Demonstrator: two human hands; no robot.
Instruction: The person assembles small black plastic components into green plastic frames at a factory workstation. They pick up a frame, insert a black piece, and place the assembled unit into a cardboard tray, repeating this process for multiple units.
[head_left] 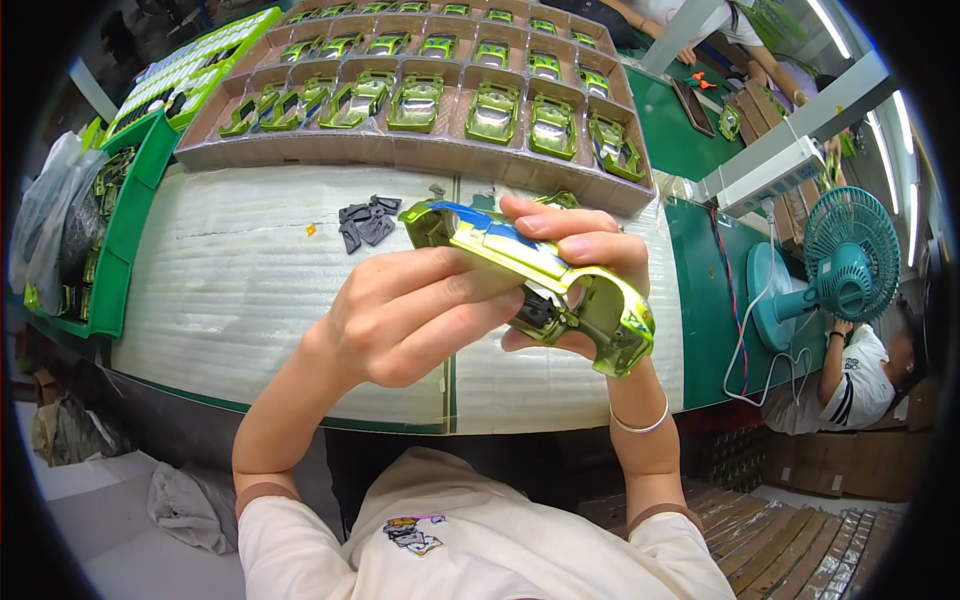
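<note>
I hold a shiny lime-green toy car body with a blue stripe up in front of me, above the white foam-covered bench. My right hand grips it from behind, fingers over the roof and thumb under. My left hand presses against its near side, the fingers reaching to a dark part at the body's underside. A small pile of dark grey plastic parts lies on the foam just left of the car.
A brown compartment tray of several green car bodies stands at the back of the bench. Green bins and plastic bags sit at left. A teal desk fan, a white power strip and another seated person are at right.
</note>
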